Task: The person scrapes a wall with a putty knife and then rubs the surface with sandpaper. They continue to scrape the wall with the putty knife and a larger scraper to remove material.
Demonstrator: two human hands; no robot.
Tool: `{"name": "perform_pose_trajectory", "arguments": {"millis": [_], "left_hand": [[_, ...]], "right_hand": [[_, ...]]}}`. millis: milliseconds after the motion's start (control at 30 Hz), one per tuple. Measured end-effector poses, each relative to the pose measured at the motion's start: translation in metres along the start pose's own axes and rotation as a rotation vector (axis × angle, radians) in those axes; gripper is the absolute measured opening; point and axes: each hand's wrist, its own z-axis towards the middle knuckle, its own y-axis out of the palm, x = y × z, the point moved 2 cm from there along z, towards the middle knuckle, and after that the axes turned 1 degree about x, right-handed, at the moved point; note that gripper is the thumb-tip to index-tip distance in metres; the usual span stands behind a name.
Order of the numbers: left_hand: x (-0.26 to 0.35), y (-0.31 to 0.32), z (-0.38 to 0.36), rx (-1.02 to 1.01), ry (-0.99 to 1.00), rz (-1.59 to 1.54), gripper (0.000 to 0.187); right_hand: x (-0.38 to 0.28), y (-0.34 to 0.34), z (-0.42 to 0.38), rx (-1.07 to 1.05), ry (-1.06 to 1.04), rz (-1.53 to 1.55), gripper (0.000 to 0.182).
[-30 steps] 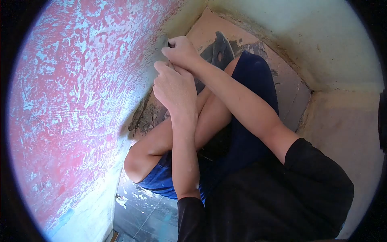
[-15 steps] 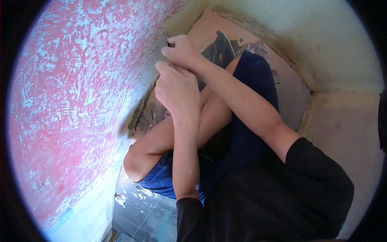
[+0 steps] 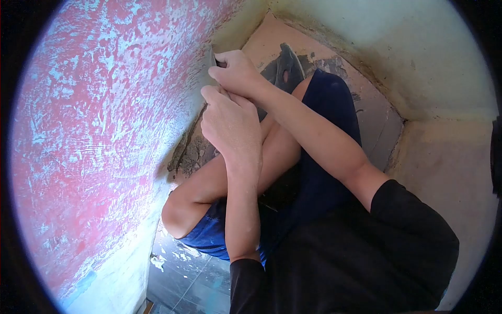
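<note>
My right hand (image 3: 238,74) is closed on a flat grey scraper (image 3: 212,56). Only a thin edge of its blade shows, up against the wall (image 3: 99,131), whose pink surface is patchy with pale scraped streaks. Just below, my left hand (image 3: 230,123) is closed too, knuckles up and near the same wall, close against the right wrist. Its fingers curl out of sight, so whatever they hold is hidden.
My bent legs (image 3: 201,201) fill the space beneath my arms. A dark sandal (image 3: 286,68) is on the stained floor beyond. Crumbled debris (image 3: 193,157) lies along the wall's foot. Pale walls (image 3: 418,57) close in the far corner; grey tiles (image 3: 188,282) with paint flakes lie at lower left.
Both hands have shifted slightly down along the wall, the scraper staying in the right one. The view itself has moved a little as well.
</note>
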Motion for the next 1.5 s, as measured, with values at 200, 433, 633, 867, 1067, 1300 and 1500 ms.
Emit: {"name": "perform_pose_trajectory", "arguments": {"millis": [200,433,633,867,1067,1300,1500], "left_hand": [[-0.003,0.004,-0.001,-0.002,0.029,0.000,0.023],[-0.005,0.011,0.008,-0.005,0.053,-0.007,0.024],[0.003,0.001,-0.001,-0.004,0.017,0.052,0.022],[0.003,-0.007,-0.004,0.013,0.022,-0.021,0.021],[-0.002,-0.007,-0.001,0.041,0.012,-0.075,0.023],[-0.001,0.004,0.004,0.021,0.040,-0.068,0.024],[0.000,0.006,0.004,-0.017,0.025,-0.056,0.024]], "right_hand": [[-0.001,-0.005,-0.001,0.055,0.047,-0.101,0.027],[0.000,-0.005,0.001,0.038,0.028,-0.130,0.026],[-0.009,-0.003,0.002,-0.008,0.016,-0.020,0.024],[-0.012,-0.002,0.001,-0.044,-0.001,-0.166,0.024],[-0.025,-0.006,-0.006,0.072,-0.049,-0.207,0.023],[-0.010,-0.009,0.009,0.086,-0.040,-0.211,0.024],[-0.002,-0.012,0.014,0.101,-0.024,-0.268,0.024]]}}
